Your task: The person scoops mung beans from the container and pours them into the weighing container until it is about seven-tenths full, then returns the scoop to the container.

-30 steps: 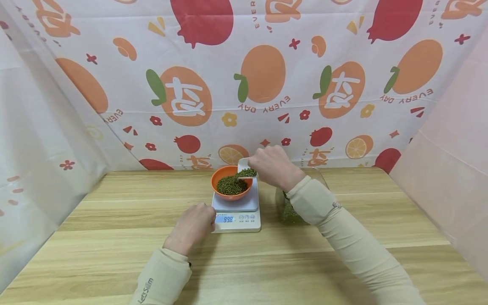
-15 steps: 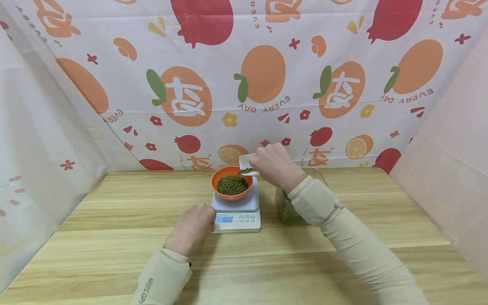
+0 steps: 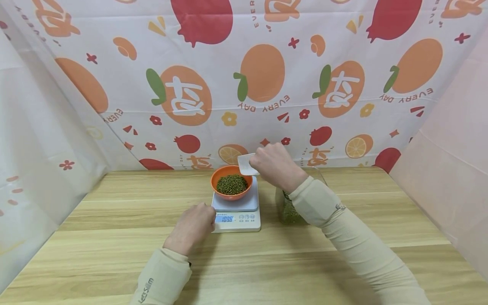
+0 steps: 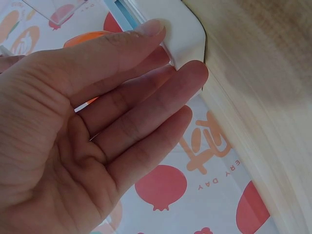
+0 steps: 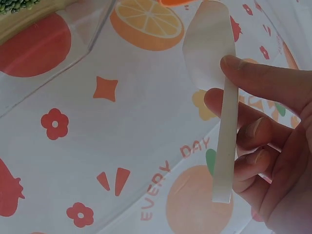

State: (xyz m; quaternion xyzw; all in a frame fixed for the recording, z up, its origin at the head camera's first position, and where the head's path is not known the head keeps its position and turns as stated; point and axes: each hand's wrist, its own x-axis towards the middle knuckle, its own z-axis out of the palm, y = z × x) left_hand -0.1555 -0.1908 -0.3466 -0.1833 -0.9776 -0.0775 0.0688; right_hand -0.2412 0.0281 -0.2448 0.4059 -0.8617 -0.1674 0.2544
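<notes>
My right hand (image 3: pixel 275 163) pinches the handle of a white scoop (image 3: pixel 247 164) between thumb and fingers, as the right wrist view shows. The scoop is tipped over the right rim of an orange bowl (image 3: pixel 216 177), its white underside facing the head camera. Green mung beans (image 3: pixel 231 185) lie heaped in the bowl, which sits on the platform of a white kitchen scale (image 3: pixel 237 226) with a lit display. At the scale's front left corner is my left hand (image 3: pixel 195 222). In the left wrist view its thumb lies on the scale's edge, with the fingers around the side.
A clear container (image 3: pixel 290 214) with more mung beans stands right of the scale, partly hidden by my right forearm. Behind the wooden table (image 3: pixel 114 237) hangs a fruit-printed curtain (image 3: pixel 225 84), with pale sheets on both sides.
My right hand has raised and tipped the scoop; the beans seen in it earlier no longer show there. The scale's reading has gone up. My left hand stays put.
</notes>
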